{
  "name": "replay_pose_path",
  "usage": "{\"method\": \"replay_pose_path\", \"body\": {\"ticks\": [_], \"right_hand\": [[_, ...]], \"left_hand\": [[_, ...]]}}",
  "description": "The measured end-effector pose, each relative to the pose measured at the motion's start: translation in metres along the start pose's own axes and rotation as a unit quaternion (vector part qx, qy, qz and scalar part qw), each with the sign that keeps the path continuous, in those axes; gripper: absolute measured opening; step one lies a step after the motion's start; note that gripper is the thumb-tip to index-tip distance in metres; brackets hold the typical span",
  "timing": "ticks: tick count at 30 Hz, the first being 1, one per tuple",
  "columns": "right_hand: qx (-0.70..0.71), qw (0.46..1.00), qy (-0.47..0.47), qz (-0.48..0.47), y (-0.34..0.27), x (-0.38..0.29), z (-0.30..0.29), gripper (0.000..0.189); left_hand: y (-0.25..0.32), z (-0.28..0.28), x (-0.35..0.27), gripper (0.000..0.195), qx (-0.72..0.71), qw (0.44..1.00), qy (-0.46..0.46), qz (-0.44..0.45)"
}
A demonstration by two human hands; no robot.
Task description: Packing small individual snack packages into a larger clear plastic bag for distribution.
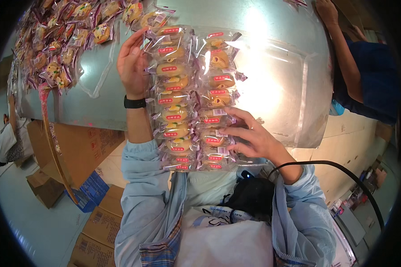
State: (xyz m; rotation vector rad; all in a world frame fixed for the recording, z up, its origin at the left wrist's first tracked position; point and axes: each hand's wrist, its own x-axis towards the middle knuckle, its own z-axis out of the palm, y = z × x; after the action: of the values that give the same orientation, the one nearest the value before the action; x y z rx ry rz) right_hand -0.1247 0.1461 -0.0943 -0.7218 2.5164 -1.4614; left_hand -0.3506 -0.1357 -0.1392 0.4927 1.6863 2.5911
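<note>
Before me is a clear plastic pack (194,83) with two columns of individually wrapped pastries, their wrappers bearing red labels and purple ends. Its lower end reaches past the near table edge towards my chest. My left hand (133,63) is at the pack's upper left edge, its fingertips on the corner and partly hidden by film. On the right side, my right hand (254,137) has its fingers spread, with fingertips touching wrapped pastries (214,137) in the lower right column. Glare hides part of the film.
Loose wrapped pastries (56,46) are heaped at the left of the metal table (280,110). Cardboard boxes (97,230) and a blue crate (90,192) stand at lower left. A co-worker's arm (347,63) is at the right. A black cable (341,163) arches beside my right arm.
</note>
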Motion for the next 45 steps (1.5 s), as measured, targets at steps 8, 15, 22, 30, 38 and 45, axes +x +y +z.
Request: {"method": "replay_pose_path", "body": {"ticks": [8, 15, 22, 30, 38, 45], "right_hand": [[0.116, 0.993, -0.019, 0.009, 0.003, -0.002, 0.005, 0.046], [0.138, 0.989, -0.018, 0.051, 0.005, -0.001, 0.009, 0.051], [0.113, 0.994, -0.009, 0.008, -0.003, 0.007, 0.0, 0.048], [0.123, 0.992, 0.001, 0.003, 0.004, 0.002, 0.006, 0.046], [0.142, 0.99, -0.019, 0.006, 0.001, 0.005, 0.004, 0.045], [0.321, 0.935, 0.117, 0.098, 0.001, 0.004, 0.014, 0.05]], "left_hand": [[-0.003, 0.012, -0.002, 0.036, 0.017, 0.995, 0.093, -0.014], [0.0, 0.017, -0.002, 0.036, 0.025, 0.994, 0.102, -0.014], [0.002, 0.017, -0.002, 0.036, 0.031, 0.993, 0.112, -0.024], [-0.006, 0.014, 0.0, 0.036, 0.019, 0.993, 0.113, -0.019], [0.0, 0.016, -0.002, 0.038, 0.05, 0.991, 0.119, -0.024], [0.002, 0.018, -0.001, 0.038, 0.064, 0.991, 0.112, -0.033]]}}
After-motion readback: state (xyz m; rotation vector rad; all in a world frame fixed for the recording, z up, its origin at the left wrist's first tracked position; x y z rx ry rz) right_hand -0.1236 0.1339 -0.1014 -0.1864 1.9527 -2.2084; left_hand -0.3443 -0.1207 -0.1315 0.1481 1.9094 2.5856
